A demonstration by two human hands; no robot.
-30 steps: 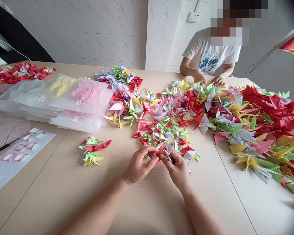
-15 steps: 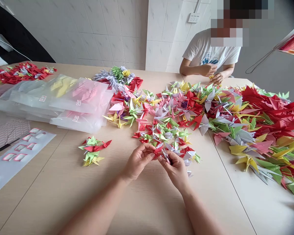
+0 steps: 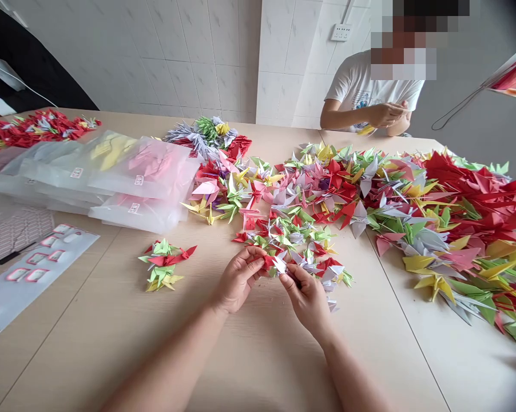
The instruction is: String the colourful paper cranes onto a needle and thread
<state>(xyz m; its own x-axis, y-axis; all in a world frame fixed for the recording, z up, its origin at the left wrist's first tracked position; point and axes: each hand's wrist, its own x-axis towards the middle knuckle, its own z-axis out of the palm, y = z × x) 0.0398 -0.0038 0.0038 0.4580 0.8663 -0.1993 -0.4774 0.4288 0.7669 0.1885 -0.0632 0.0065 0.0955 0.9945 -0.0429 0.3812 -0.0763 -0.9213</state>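
Observation:
Both my hands meet at the near edge of a heap of small paper cranes [image 3: 296, 234] on a light wooden table [image 3: 249, 355]. My left hand [image 3: 237, 279] pinches a small red paper crane [image 3: 267, 262] between thumb and fingers. My right hand [image 3: 308, 297] is closed on a white paper crane [image 3: 280, 264] right beside it, the two pieces touching. A small stack of green, red and yellow cranes [image 3: 163, 264] lies apart to the left of my hands.
A large spread of bigger coloured cranes [image 3: 451, 212] covers the right side. Clear plastic bags [image 3: 124, 177] of cranes lie at the left, with label sheets [image 3: 30, 269] nearer me. Another person [image 3: 376, 91] sits across, hands raised together. Red cranes [image 3: 35, 126] pile at the far left.
My hands have shifted slightly away from me into the heap's edge, still pinching the small cranes. The person opposite has lifted both hands off the table toward the chest.

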